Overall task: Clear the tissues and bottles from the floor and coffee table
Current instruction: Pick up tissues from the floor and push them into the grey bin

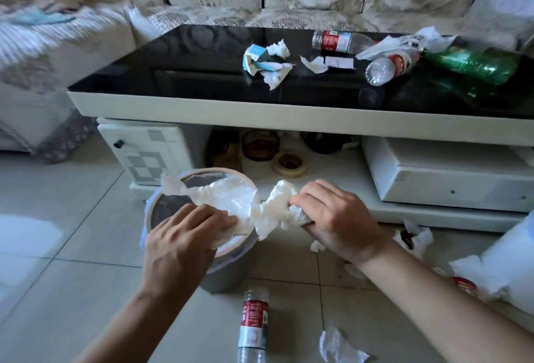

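Black-topped coffee table point(202, 53), green bottle point(474, 63), red-labelled clear bottle point(254, 322), white tissues point(277, 53).

Crumpled white tissues point(274, 66) are sitting on the black coffee table point(173, 53) next to two clear red-label bottles point(338, 41) and a green bottle point(474, 63), all lying down. On the floor point(72, 290) another red-label bottle point(254, 325) is lying by a tissue wad point(338, 346)

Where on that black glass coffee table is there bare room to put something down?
The left half of the black glass coffee table is bare, from its left edge to the crumpled blue-and-white tissues. The right half is crowded: two clear red-labelled bottles, a green plastic bottle and white paper scraps.
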